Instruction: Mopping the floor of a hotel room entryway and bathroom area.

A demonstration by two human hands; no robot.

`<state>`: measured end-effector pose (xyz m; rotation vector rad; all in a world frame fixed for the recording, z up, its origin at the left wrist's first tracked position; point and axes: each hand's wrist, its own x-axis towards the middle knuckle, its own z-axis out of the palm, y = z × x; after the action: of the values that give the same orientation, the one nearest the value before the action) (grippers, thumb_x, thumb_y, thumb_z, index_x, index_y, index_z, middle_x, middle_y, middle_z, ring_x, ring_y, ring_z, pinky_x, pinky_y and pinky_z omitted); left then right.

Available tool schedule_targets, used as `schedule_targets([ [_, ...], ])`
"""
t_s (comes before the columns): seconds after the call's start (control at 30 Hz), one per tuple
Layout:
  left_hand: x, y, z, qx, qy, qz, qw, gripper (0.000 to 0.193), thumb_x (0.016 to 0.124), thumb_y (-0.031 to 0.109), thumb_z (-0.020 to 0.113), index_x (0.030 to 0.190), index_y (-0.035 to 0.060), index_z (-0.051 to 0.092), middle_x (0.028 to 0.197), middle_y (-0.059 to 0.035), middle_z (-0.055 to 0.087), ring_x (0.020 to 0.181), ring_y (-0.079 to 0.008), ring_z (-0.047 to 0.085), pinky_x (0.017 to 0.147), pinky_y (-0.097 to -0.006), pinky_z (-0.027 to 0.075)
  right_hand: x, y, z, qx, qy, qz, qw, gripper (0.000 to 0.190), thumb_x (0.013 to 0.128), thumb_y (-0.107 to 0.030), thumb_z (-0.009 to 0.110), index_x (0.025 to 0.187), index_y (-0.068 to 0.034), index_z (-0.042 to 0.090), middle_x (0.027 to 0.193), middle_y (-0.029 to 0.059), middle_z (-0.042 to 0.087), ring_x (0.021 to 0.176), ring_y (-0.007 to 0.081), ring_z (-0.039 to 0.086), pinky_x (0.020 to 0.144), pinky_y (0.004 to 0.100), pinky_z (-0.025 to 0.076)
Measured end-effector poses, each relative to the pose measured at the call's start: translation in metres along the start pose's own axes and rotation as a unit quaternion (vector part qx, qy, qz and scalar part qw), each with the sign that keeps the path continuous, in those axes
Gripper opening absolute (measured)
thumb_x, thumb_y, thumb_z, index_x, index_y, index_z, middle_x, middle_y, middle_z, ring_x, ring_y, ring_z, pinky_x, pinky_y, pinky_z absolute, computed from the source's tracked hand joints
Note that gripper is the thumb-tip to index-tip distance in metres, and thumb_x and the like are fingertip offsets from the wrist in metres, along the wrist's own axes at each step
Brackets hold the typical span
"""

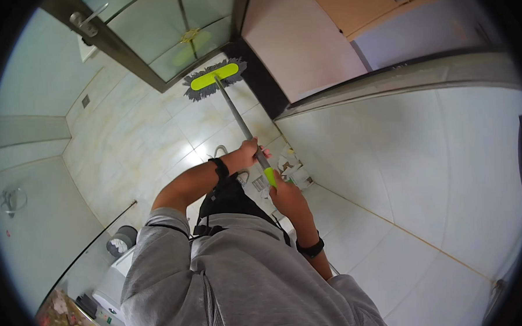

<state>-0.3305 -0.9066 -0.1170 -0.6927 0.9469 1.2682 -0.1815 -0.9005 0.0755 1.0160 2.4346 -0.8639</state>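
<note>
Both of my hands are on the grey pole of a mop (234, 107). My left hand (249, 152) is wrapped round the pole below its middle. Closer to my body, my right hand (288, 196) grips the lime-green end of the handle. The mop head (215, 76), a lime-green plate with a grey shaggy fringe, lies on the pale tiled floor (141, 124) beside the foot of the glass door. Dark bands circle both wrists.
A dark-framed glass door (129, 55) stands at the upper left, near a dark threshold (257, 75). Crumpled litter (289, 161) lies by the right wall (374, 149), near a floor drain grate (259, 183). A grey waste bin (125, 235) is at the lower left.
</note>
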Motion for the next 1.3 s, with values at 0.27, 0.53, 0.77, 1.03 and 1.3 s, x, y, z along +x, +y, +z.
schedule_targets([
  [0.27,-0.066,-0.012,-0.044,0.020,-0.111,-0.168,0.979,0.031,0.098,0.029,0.032,0.112,0.0014,0.034,0.094,-0.0118,0.045,0.087,-0.0308,0.059,0.082,-0.0510,0.051,-0.065,-0.055,-0.064,-0.049,-0.114,-0.022,0.992,0.050,0.081,-0.016,0.052,0.127,0.001,0.042,0.078,0.0264,0.060,0.076,0.0422,0.060,0.068,0.0494,0.047],
  [0.53,-0.053,-0.045,-0.064,0.029,-0.035,-0.018,0.999,0.026,0.097,0.026,0.039,0.101,0.0007,0.039,0.088,-0.0127,0.053,0.078,-0.0292,0.060,0.073,-0.0437,0.055,-0.042,-0.004,0.006,-0.016,-0.097,-0.090,0.991,0.051,0.080,-0.015,0.051,0.127,0.002,0.041,0.079,0.0257,0.061,0.075,0.0413,0.060,0.069,0.0501,0.047],
  [0.77,-0.070,-0.063,-0.028,0.237,0.035,-0.026,0.971,0.029,0.096,0.020,0.031,0.105,-0.0026,0.045,0.102,-0.0191,0.055,0.090,-0.0305,0.060,0.077,-0.0379,0.055,-0.050,0.024,0.030,-0.034,-0.052,-0.074,0.995,0.043,0.084,-0.013,0.049,0.124,0.002,0.041,0.078,0.0244,0.061,0.074,0.0408,0.060,0.067,0.0498,0.047],
  [1.03,-0.123,-0.125,0.026,0.230,-0.162,-0.303,0.910,0.026,0.093,0.019,0.046,0.108,-0.0018,0.048,0.106,-0.0160,0.058,0.096,-0.0278,0.059,0.081,-0.0380,0.053,-0.184,0.011,-0.058,-0.070,0.020,-0.019,0.997,0.034,0.085,-0.017,0.053,0.116,-0.002,0.051,0.065,0.0201,0.059,0.061,0.0372,0.060,0.057,0.0447,0.048],
  [1.3,-0.127,-0.119,-0.031,0.225,-0.197,-0.150,0.942,0.024,0.091,0.022,0.052,0.100,0.0002,0.049,0.089,-0.0104,0.060,0.084,-0.0207,0.062,0.071,-0.0365,0.055,-0.161,-0.024,-0.012,-0.086,0.023,-0.045,0.995,0.043,0.074,-0.015,0.058,0.113,0.002,0.051,0.067,0.0210,0.059,0.063,0.0384,0.059,0.058,0.0463,0.047],
])
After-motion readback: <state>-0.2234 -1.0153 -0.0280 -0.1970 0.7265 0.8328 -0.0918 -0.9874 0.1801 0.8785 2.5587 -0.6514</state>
